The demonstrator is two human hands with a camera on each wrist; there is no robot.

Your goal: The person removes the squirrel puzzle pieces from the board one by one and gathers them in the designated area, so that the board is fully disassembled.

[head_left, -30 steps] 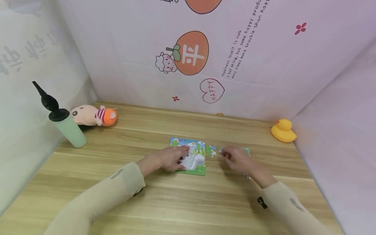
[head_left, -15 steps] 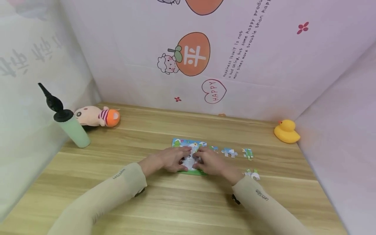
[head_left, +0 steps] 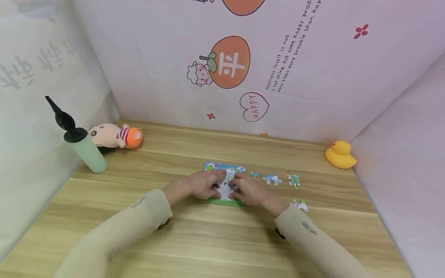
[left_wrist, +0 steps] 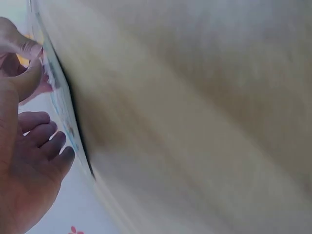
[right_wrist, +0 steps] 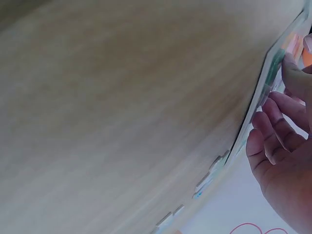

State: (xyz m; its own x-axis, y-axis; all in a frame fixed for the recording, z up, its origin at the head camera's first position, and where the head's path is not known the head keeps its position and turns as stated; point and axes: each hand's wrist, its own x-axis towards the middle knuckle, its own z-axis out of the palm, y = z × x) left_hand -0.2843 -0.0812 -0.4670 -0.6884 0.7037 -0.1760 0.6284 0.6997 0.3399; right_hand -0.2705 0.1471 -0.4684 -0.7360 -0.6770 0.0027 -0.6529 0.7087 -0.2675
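Both hands on the puzzle board (head_left: 222, 184) mid-desk (head_left: 215, 235): left hand (head_left: 203, 185) fingers lie flat, pressing its left part, right hand (head_left: 248, 189) fingers press its right part, whether they pinch a piece cannot tell, hidden under the knuckles. Board looks thin, stiff and light, likely slides on the wood, so best held flat or by an edge. Loose pieces (head_left: 272, 179) lie just right of the right fingers; wrist views blurred, board only edge-on.

Middle of the puzzle board (head_left: 222, 170) hidden under the left hand (head_left: 203, 185) and the right hand (head_left: 248, 190); too small to tell what the loose puzzle pieces (head_left: 272, 179) show; both wrist pictures blurry; hands cut off at the edges there.
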